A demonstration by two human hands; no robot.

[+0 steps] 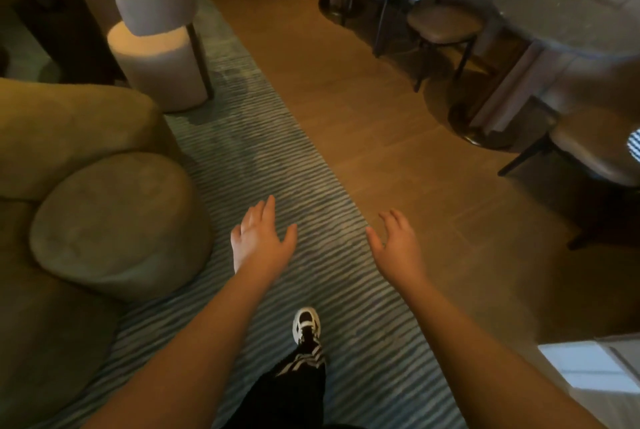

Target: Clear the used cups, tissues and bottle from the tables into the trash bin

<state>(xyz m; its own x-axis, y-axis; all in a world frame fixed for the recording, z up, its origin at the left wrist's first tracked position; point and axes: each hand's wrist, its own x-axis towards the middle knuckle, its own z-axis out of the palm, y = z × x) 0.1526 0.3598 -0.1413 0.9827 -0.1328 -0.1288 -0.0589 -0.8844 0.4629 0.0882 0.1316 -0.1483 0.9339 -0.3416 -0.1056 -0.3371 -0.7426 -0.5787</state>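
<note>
- Two big olive seats fill the left edge: a sofa (59, 131) and a round pouf (117, 224) touching its front.
- One striped rug (249, 158) runs from the bottom edge toward the upper left; bare wood floor (346, 89) lies along its right side.
- One round table (568, 23) stands at the upper right, its top bare where it shows; no cup, tissue, bottle or bin is in view.
- Two white stools (159, 48) stand at the rug's far left edge, beside a dark table (65, 30).
- Two striped-back chairs (440, 13) sit near the round table.
- No writing can be read.
- Two bare arms reach forward and down: the left hand (259, 241) over the rug, the right hand (398, 245) over the rug's right edge, well apart, fingers spread, holding nothing.
- One white shoe (306, 324) is planted on the rug between the forearms.
</note>
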